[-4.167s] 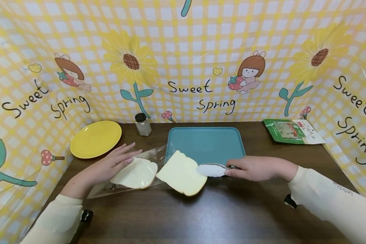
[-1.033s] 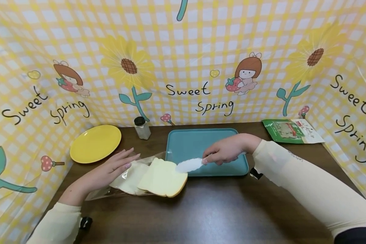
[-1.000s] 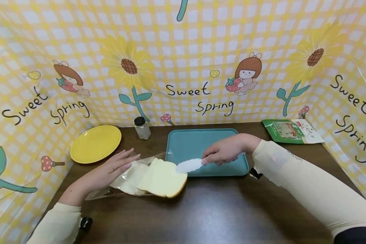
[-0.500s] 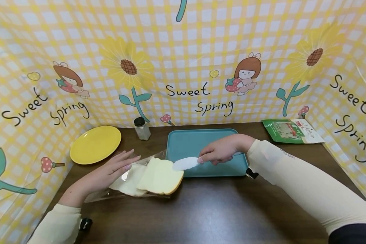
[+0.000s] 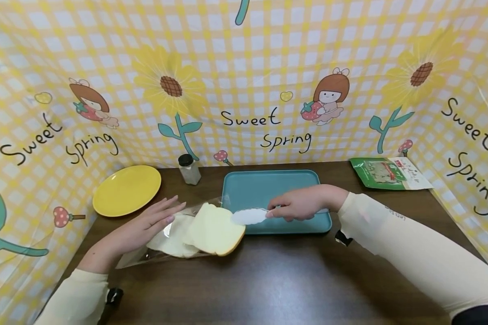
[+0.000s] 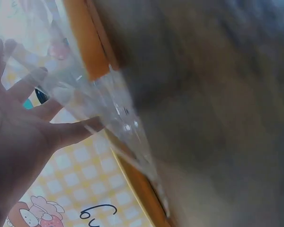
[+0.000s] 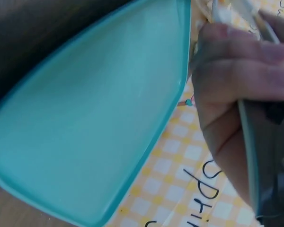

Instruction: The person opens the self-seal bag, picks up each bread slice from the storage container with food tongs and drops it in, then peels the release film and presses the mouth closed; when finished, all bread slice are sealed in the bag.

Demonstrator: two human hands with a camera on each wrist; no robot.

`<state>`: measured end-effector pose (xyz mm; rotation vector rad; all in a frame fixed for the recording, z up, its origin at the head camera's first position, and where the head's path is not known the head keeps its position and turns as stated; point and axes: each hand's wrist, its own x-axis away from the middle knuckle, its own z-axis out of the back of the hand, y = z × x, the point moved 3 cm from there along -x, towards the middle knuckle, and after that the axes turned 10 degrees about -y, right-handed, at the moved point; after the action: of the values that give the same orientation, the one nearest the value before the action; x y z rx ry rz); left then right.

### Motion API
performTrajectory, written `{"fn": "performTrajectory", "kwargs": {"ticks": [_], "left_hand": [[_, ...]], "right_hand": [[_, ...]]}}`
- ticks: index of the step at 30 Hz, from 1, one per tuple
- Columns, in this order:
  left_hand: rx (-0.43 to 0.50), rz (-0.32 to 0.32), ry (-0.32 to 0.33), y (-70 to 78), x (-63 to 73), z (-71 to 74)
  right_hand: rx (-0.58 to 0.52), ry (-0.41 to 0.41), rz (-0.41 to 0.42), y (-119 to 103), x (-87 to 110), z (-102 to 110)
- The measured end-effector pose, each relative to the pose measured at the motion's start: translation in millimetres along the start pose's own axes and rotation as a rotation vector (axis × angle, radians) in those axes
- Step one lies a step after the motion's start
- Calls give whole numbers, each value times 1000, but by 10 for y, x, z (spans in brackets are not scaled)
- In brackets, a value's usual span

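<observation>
My right hand (image 5: 298, 203) grips a pair of tongs (image 5: 250, 216) with broad white tips, and the tips meet the right edge of a bread slice (image 5: 215, 230). In the right wrist view, curled fingers (image 7: 255, 78) wrap the metal tongs. The left part of that slice overlaps a second bread slice (image 5: 172, 237), which sits at a clear plastic bag (image 5: 135, 258). Whether the upper slice is inside the bag I cannot tell. With fingers extended, my left hand (image 5: 148, 225) rests on the bag; the left wrist view shows the film (image 6: 116, 113) against its spread fingers.
Behind the tongs lies a blue tray (image 5: 268, 180), partly under my right forearm. A yellow plate (image 5: 126, 189) and a black-capped jar (image 5: 190, 171) stand at the back left. At the back right lies a green-and-white food pouch (image 5: 386, 174) near the patterned cloth wall.
Over several seconds the tongs and the gripped slice have moved left, from beside the second slice to overlapping it. In the last half second they have barely shifted. The left hand has stayed in place.
</observation>
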<state>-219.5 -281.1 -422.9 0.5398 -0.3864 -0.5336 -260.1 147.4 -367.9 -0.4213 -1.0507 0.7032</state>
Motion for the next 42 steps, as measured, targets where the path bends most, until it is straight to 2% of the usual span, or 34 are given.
{"fn": "performTrajectory", "kwargs": {"ticks": [5,8,12,19,24,29,34,38,42], "left_hand": [[22,-1,-17,5,-11,-12],[36,10,-33,7,-8,-29],[49,25,-48,14,4,-40],[26,13,-44,14,8,-36],[23,4,-42,6,12,-40],[-14,-12,-8,1,19,-16],[-32,-5,21,-2,23,16],[-24,7,23,-5,15,23],[-14,11,23,-9,6,12]], "right_hand": [[-62,-81,34,46,-14,25],[-63,-113,48,66,-53,27],[-44,-123,55,63,-127,20],[-34,-140,64,16,-220,32],[-17,-103,63,-21,-228,63],[-5,-7,23,-27,-173,69],[-4,77,29,-21,-136,39],[-11,79,54,-13,-138,2],[-62,21,76,7,-149,-9]]}}
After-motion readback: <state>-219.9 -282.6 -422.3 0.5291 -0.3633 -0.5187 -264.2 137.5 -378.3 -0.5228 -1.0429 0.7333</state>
